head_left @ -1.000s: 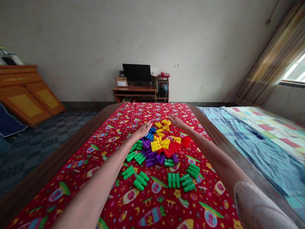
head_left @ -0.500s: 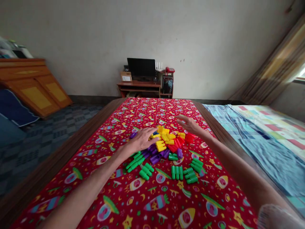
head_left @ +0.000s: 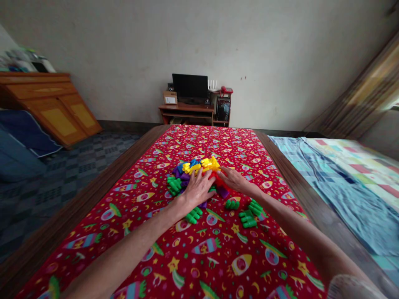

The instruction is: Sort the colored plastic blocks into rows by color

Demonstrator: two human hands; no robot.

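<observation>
A pile of plastic blocks (head_left: 199, 168) in yellow, blue, purple, red and green lies on a red patterned tablecloth (head_left: 199, 253). My left hand (head_left: 199, 189) lies flat with fingers spread on the near side of the pile. My right hand (head_left: 232, 179) rests palm down on the pile's right side, over red and purple blocks, fingers stretched. Loose green blocks (head_left: 249, 214) lie just in front of my hands.
The wooden table edge (head_left: 93, 195) runs along both sides of the cloth. A bed with a checked cover (head_left: 352, 187) stands at the right. A desk with a monitor (head_left: 190, 87) is at the far wall, a wooden cabinet (head_left: 52, 108) at the left.
Both hands have come from the far side of the pile down onto it and closer together, pulling the blocks into a tighter heap. The camera has shifted a little.
</observation>
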